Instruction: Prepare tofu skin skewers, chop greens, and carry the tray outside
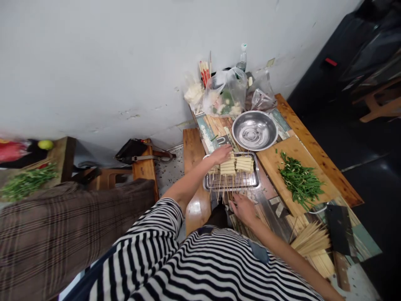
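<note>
A metal tray holds rows of pale yellow folded strips threaded on thin wooden skewers. The bare skewer ends stick out over the tray's near edge. My left hand reaches across the tray's far left corner, fingers stretched over the far end of the strips and touching them. At the near edge, my right hand has its thumb and fingertips closed around a skewer end. The strips partly hide the wire rack in the tray.
Beyond the tray stands a steel bowl. To the right, a cutting board bears green chives, near a cleaver and a bundle of bare skewers. Plastic bags and a bottle line the wall.
</note>
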The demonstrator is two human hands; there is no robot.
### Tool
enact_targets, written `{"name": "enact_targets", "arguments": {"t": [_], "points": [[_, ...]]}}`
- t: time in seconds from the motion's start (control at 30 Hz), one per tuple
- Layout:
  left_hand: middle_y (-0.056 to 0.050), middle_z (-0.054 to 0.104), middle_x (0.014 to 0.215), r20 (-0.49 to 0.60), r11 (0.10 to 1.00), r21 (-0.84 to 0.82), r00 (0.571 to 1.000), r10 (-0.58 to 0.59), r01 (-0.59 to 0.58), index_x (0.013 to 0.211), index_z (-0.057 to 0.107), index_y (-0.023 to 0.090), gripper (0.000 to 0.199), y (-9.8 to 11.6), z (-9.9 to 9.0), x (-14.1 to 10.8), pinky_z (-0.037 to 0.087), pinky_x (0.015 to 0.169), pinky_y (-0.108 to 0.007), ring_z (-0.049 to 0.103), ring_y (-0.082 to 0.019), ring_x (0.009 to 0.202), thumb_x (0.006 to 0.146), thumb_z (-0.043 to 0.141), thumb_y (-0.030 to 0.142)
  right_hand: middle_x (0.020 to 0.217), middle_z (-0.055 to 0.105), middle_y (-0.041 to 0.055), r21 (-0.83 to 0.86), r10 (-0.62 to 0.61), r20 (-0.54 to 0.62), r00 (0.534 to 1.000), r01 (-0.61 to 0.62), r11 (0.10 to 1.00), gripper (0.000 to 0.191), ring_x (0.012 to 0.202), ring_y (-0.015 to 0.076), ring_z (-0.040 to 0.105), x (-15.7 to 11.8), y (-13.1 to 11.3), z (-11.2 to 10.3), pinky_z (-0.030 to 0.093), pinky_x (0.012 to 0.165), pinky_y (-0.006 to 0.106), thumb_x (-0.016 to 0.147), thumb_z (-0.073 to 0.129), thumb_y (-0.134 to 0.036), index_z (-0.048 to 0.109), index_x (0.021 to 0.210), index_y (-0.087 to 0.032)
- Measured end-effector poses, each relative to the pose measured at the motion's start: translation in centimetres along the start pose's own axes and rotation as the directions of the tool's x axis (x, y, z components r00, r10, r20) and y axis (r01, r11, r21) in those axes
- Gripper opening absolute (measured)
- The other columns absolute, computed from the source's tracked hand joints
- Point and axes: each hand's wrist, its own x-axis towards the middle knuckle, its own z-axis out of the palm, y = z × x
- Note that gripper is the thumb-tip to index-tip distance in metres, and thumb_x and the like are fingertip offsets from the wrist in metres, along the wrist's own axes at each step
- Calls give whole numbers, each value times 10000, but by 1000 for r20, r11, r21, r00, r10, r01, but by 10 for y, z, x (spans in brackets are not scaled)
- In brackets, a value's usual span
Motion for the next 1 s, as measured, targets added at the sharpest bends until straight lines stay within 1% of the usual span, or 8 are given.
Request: {"name": "enact_targets", "arguments": {"t": [0.17, 0.43, 0.6, 0.67, 0.77, 0.87, 0.93, 1.0], "points": [[-182, 501, 1418, 35, 1000, 29, 999, 4, -5, 1299, 535, 50, 439, 11, 15, 1, 335, 1144, -344, 370, -230, 1401, 916, 365, 178, 1019, 654, 158, -145, 5, -7, 1000, -6, 989, 400, 975, 278, 564, 42, -6, -4, 420, 837, 388, 946, 434, -350, 602, 1222, -115], [-158, 516, 1406, 30, 999, 38, 1000, 1, -2, 1177, 622, 109, 362, 12, 9, 1, 415, 1073, -364, 487, -249, 1307, 906, 395, 189, 962, 660, 170, -141, 70, -58, 996, -78, 987, 303, 955, 290, 548, 88, -14, -7, 399, 853, 417, 900, 514, -363, 682, 969, -120], [-163, 566, 1356, -8, 994, -35, 995, -103, 103, 1455, 349, 126, 534, 15, 6, -1, 444, 1023, -381, 568, -250, 1217, 951, 367, 301, 931, 668, 183, -50, 113, -100, 989, -118, 992, 349, 927, 300, 569, 101, -23, -8, 402, 837, 423, 932, 435, -354, 678, 959, -106], [-166, 546, 1380, 17, 996, -37, 997, -76, 77, 1513, 216, 140, 609, 16, 4, 1, 411, 1052, -393, 539, -247, 1257, 953, 376, 316, 920, 671, 180, -48, 103, -108, 989, -109, 993, 369, 903, 292, 577, 104, -27, -10, 410, 819, 409, 941, 407, -347, 676, 948, -94], [-155, 451, 1475, 37, 1000, 1, 999, 9, -9, 1522, 199, 181, 623, 16, -2, 2, 227, 1162, -493, 409, -252, 1373, 950, 399, 323, 881, 681, 148, -39, 74, -106, 992, -78, 996, 363, 845, 255, 586, 103, -22, -18, 422, 794, 370, 942, 404, -338, 681, 930, -104], [-128, 321, 1561, -115, 998, -52, 993, 27, -33, 1511, 245, 226, 575, 6, -10, -8, 122, 1181, -545, 295, -254, 1438, 969, 366, 374, 880, 689, 114, -6, 83, -152, 985, -85, 996, 392, 860, 227, 593, 91, 9, -29, 431, 818, 340, 960, 364, -352, 690, 976, -134], [-137, 378, 1528, -312, 983, -168, 941, -129, 79, 1449, 376, 199, 517, -10, -10, -25, 187, 1177, -500, 308, -257, 1428, 970, 355, 393, 930, 685, 142, 43, 218, -232, 948, -214, 976, 402, 921, 244, 597, 81, 45, -33, 440, 848, 353, 949, 363, -343, 678, 1047, -114], [-168, 537, 1382, -403, 863, -410, 791, -461, 294, 1307, 528, 152, 467, -28, -1, -50, 296, 1133, -457, 402, -278, 1360, 949, 402, 425, 982, 674, 187, 128, 413, -257, 874, -392, 911, 406, 961, 273, 602, 75, 85, -29, 452, 866, 379, 898, 417, -320, 648, 1120, -69]]}}
